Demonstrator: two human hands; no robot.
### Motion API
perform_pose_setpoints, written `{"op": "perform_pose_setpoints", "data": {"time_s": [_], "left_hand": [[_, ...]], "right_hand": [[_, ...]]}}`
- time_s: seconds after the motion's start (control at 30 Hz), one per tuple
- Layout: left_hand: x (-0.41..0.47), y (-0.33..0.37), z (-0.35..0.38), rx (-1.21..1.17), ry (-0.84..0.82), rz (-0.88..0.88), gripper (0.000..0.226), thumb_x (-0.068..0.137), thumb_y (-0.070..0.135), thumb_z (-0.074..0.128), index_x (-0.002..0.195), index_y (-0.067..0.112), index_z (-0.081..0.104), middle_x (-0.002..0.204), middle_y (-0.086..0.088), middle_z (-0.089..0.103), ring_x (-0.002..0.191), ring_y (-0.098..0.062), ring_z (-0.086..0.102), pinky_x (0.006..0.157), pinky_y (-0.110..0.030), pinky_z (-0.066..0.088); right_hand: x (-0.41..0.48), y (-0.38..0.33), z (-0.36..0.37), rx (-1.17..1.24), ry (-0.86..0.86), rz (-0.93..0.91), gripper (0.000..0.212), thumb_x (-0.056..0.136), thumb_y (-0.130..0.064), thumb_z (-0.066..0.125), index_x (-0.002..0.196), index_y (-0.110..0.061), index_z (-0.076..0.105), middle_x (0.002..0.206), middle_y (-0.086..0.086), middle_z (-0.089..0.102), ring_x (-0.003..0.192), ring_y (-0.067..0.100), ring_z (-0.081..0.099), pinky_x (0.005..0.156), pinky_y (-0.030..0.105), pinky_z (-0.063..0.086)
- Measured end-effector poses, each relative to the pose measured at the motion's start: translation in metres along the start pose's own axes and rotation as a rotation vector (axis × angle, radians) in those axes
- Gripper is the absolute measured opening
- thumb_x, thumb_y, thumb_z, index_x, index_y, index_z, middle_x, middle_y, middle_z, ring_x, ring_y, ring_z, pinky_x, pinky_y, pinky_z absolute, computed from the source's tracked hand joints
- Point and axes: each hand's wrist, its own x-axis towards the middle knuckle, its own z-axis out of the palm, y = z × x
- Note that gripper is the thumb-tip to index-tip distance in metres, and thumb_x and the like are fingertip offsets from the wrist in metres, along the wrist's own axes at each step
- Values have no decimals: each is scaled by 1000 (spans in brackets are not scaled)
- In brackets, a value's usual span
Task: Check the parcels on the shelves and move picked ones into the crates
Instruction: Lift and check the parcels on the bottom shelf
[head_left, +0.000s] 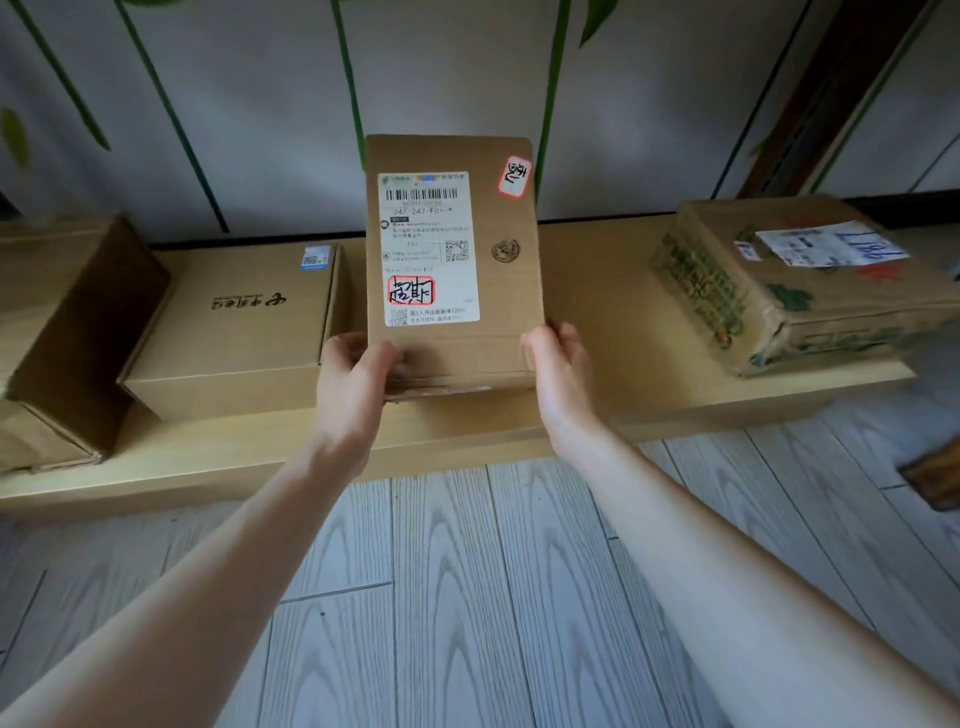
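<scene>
The person stands in front of a low wooden shelf (597, 291) and holds one cardboard parcel (506, 306) up on end above its middle, the broad face turned toward their eyes. That tilt makes sense for checking: the white shipping label (428, 244) with its barcode faces them squarely, and so does the small red-edged sticker (515, 175) at the parcel's upper right corner.

The left hand (358, 379) grips the lower left corner, thumb across the front and fingers curled behind. The right hand (558, 369) grips the lower right corner the same way. Holding it low and at the edges keeps both hands off the label, so nothing written there is covered.

I cannot tell whether the parcel's bottom edge touches the shelf; it looks lifted just off it.

The other parcels lie flat on the shelf. To the left there is a flat box (239, 317) with a printed mark on its lid, and beyond it a darker box (78, 322) at the far left edge. To the right, well apart, sits a green-printed parcel (769, 296) with its own label on top.

No crate is in view. My guess is that the label is being read now, and that this reading will settle whether the parcel goes to a crate.
</scene>
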Motion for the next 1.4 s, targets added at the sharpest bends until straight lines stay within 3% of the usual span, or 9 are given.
{"op": "perform_pose_setpoints", "data": {"time_s": [0.13,0.3,0.43,0.63,0.73,0.97,1.13,1.3,1.4], "left_hand": [[-8,-4,0,92,-107,158,69,71,43,64,135,27,42,120,6,61,110,-9,57,99,-37,46],[-49,22,13,65,-148,110,47,78,34,65,122,28,52,113,9,65,109,-11,59,100,-48,45],[-108,66,47,137,-263,-20,36,85,24,64,118,33,52,106,20,65,102,0,59,102,-39,45],[-227,131,110,367,-545,-206,56,83,30,66,135,25,43,125,7,59,117,-11,53,103,-36,42],[-299,167,150,447,-726,-223,48,76,35,70,121,28,52,112,10,64,111,-15,58,91,-34,48],[-450,220,291,588,-1041,-81,43,88,32,59,129,29,48,108,10,58,97,-11,54,72,-18,40],[-553,210,425,622,-1184,-39,34,92,36,50,124,25,53,109,7,59,97,-14,55,77,-26,43],[-648,148,552,756,-1342,57,31,91,33,53,114,13,62,110,-9,65,98,-22,58,84,-33,46],[-684,92,604,879,-1413,-34,31,90,28,56,115,11,62,109,-8,66,93,-21,58,77,-28,42]], "right_hand": [[-1,-4,-8,57,-38,25,18,83,-30,59,70,-25,48,63,-17,50,59,-2,50,55,15,41],[-30,-38,-36,8,-37,23,35,83,-44,62,114,-27,56,97,-21,61,90,-9,56,76,9,42],[-77,-83,-101,-18,97,172,7,86,-43,58,87,-37,54,81,-28,57,77,-14,54,63,-1,38],[-181,-155,-222,61,365,419,12,89,-34,57,93,-26,65,96,-1,70,94,18,64,83,34,49],[-241,-196,-288,139,544,518,12,89,-34,58,77,-36,61,81,-15,67,79,4,64,69,19,48],[-332,-259,-461,203,902,600,28,92,-29,54,117,-18,61,108,0,68,97,11,63,81,24,48],[-370,-253,-612,200,1113,573,10,91,-21,55,99,-23,62,82,-18,63,72,-6,60,58,4,45],[-404,-211,-747,107,1238,724,6,91,-24,53,85,-23,52,96,4,64,77,10,53,77,32,48],[-416,-160,-803,91,1266,820,12,91,-24,53,99,-15,54,98,4,62,76,10,53,67,25,44]]}}
